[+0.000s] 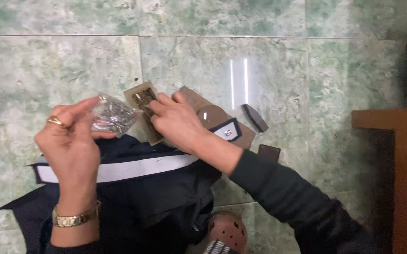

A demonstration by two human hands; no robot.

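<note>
My left hand, with a gold ring and a gold wristwatch, pinches a small clear plastic bag of shiny metal pieces held above the floor. My right hand grips a flat tan card with dark metal pieces on it, right beside the bag. Below both hands lies a dark navy garment with a white stripe spread on the green marble floor.
Brown card pieces, a dark grey block and a small dark square lie on the floor right of my hands. A wooden piece of furniture stands at the right edge. A brown perforated shoe shows at the bottom.
</note>
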